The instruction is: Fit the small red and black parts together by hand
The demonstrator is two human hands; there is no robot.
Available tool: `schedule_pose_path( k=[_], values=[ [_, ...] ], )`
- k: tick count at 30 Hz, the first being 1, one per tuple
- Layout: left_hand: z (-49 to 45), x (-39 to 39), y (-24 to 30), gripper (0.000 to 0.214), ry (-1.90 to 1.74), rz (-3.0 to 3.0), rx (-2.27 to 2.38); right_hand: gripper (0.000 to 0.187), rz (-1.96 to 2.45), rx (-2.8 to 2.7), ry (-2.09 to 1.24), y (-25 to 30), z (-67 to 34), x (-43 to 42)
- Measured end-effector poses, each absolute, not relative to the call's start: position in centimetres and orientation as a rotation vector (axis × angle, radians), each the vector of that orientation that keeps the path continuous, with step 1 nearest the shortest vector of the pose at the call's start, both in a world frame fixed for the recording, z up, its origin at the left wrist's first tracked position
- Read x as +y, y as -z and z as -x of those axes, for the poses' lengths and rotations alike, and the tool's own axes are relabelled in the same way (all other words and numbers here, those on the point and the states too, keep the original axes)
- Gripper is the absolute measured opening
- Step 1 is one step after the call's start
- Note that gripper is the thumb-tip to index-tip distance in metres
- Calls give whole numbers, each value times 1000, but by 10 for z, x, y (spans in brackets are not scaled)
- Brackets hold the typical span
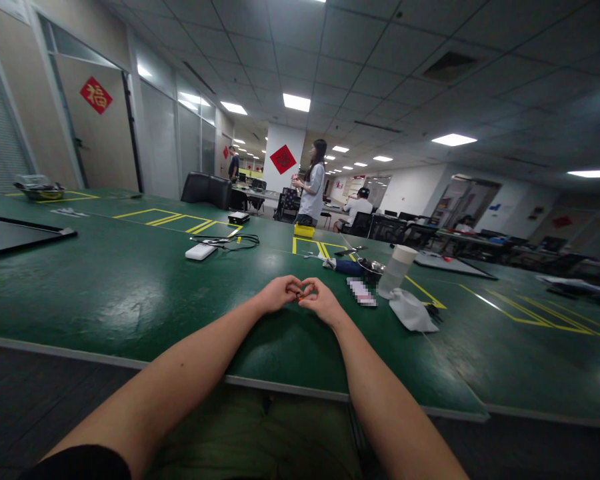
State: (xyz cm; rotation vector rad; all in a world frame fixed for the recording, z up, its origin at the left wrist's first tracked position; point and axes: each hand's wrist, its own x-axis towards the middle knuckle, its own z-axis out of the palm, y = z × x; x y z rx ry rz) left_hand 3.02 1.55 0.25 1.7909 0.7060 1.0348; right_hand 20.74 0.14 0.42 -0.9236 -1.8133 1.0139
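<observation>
My left hand [279,293] and my right hand [323,301] meet over the green table [220,297], fingertips together. Pinched between them is a small orange-red object [301,299], with something dark beside it. It is mostly covered by the fingers and too small for me to name. Both hands are closed on it, with the wrists apart and the forearms reaching in from the table's near edge. To the right of my right hand lies a phone [361,292] with a blurred-out screen.
Right of the phone stand a cloudy plastic bottle [396,272] and a white cloth bag [413,311]. Behind are a metal bowl [372,269] and a yellow box [304,231]. Left lie a white power bank-like block [200,251] and black cables [237,241]. A person [312,187] stands beyond the table.
</observation>
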Motion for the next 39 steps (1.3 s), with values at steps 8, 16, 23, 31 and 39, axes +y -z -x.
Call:
schedule_pose_path(
  k=[8, 16, 23, 31, 39],
  values=[
    [-29, 21, 3, 53, -1068, -1734, 657, 60, 925, -1903, -848, -1, -207, 5],
    [-34, 16, -5, 58, -1130, -1616, 736, 28, 971, -2025, -495, -6, -207, 3],
    [-32, 12, -9, 41, -1078, -1372, 773, 27, 982, -1979, -463, -5, -207, 3],
    [-41, 7, -1, 19, -950, -1527, 739, 28, 970, -2032, -490, -2, -204, 3],
    [-44, 13, 5, 14, -957, -1263, 860, 49, 998, -1956, -691, -4, -204, 2]
  ],
)
